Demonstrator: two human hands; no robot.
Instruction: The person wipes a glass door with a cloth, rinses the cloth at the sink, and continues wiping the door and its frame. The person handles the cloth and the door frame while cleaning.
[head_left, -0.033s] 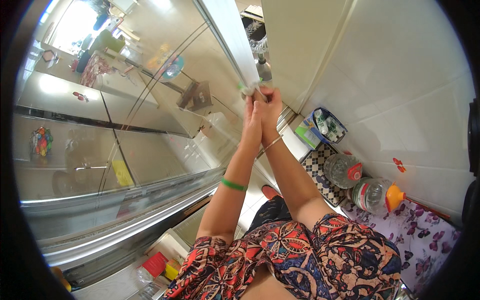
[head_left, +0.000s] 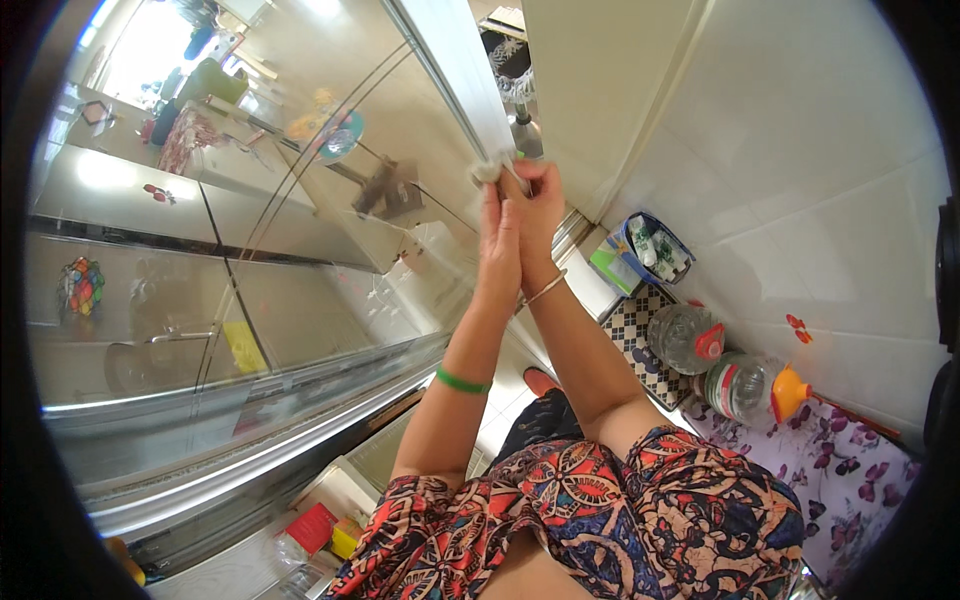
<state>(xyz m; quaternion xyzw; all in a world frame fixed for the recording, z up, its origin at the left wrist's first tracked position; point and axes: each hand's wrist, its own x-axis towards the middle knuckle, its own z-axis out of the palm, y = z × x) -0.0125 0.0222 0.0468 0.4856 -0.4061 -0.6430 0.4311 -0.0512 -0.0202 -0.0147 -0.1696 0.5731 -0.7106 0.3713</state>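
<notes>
My left hand (head_left: pixel 498 232) and my right hand (head_left: pixel 539 207) are raised close together at the edge of a glass sliding door (head_left: pixel 340 230). Between their fingers is a crumpled whitish cloth (head_left: pixel 485 173), partly smeared by motion. It lies against the door's white frame (head_left: pixel 456 65). My left fingers press along the cloth with their tips on it, while the bent fingers of my right hand grip its other side. Part of the cloth is hidden behind the fingers. A green band circles my left forearm and a light bangle my right wrist.
A cream door panel (head_left: pixel 605 90) stands right of the frame. Along the tiled wall are a blue box of packets (head_left: pixel 655 250), a clear bottle with a red cap (head_left: pixel 680 338) and one with an orange cap (head_left: pixel 740 390). A mop (head_left: pixel 523 125) shows through the gap.
Both hands and the cloth have shifted slightly left and up along the door frame. My right fingers have opened out a little around the cloth.
</notes>
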